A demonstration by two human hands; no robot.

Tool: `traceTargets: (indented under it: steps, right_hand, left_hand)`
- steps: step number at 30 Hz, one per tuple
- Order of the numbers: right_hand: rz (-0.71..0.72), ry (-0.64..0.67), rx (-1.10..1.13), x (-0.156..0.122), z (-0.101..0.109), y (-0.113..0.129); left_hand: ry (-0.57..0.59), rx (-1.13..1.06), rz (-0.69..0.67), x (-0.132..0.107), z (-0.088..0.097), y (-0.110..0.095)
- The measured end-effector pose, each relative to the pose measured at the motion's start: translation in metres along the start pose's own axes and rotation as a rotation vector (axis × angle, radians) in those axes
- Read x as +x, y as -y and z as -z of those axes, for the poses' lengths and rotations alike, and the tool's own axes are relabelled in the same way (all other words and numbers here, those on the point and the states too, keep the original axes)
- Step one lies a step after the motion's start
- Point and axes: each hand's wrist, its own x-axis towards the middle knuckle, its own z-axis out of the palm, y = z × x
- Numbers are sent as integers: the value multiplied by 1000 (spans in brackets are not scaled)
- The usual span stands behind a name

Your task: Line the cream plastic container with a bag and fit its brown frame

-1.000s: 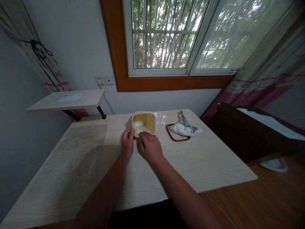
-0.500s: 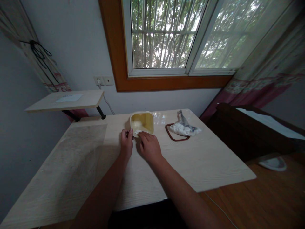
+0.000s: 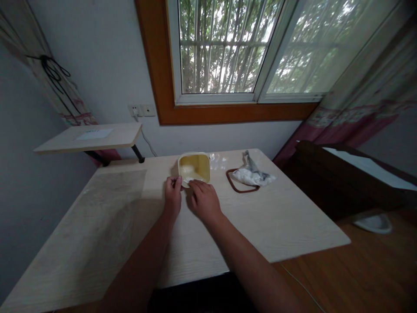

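Note:
A yellow square plastic container (image 3: 199,166) with a pale rim stands open-topped near the table's back edge. My left hand (image 3: 173,191) is closed at its near left corner, thumb and fingers gripping the rim. Over the near rim, my right hand (image 3: 206,199) has its fingers bent down and pressed together against a small white piece (image 3: 186,180), perhaps tissue or a wipe. The fingers hide most of this piece and part of the container's front wall.
Right of the container lie a brown square ring-shaped frame (image 3: 241,191) and a clear plastic bag (image 3: 250,177) with white contents. A small raised shelf (image 3: 124,134) stands at the back left. A transparent sheet (image 3: 120,187) covers the table's (image 3: 280,221) left part.

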Motion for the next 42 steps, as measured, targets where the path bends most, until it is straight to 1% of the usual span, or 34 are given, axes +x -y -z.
traceTargets:
  steps: [6,13,15,21,24,27,29,36,38,42]
  right_hand:
    - [-12,1,15,0,-1,3]
    - [65,-20,114,1,-6,5]
    - [47,-16,110,1,-5,4]
    - [-84,-18,32,0,0,2]
    - [-66,-15,58,-1,-2,3]
    - [-18,-8,106,-1,-4,5]
    - [-10,-9,108,-2,-3,4]
    - [-128,-23,17,-1,4,-3]
    - [-112,-19,28,-2,3,-3]
    - [-15,-10,94,-2,0,0]
  left_hand:
    - [24,44,-4,0,1,1]
    - [57,88,3,-2,2,-3]
    - [68,104,2,-2,2,-4]
    - [86,117,4,-3,2,-3]
    - [101,119,0,-4,1,-4]
    - [88,124,1,-4,0,-6]
    - [86,130,3,-4,0,-7]
    - [129,100,30,-5,-1,-5]
    - [142,98,22,-5,-1,-5]
    - [149,118,10,-5,0,-5]
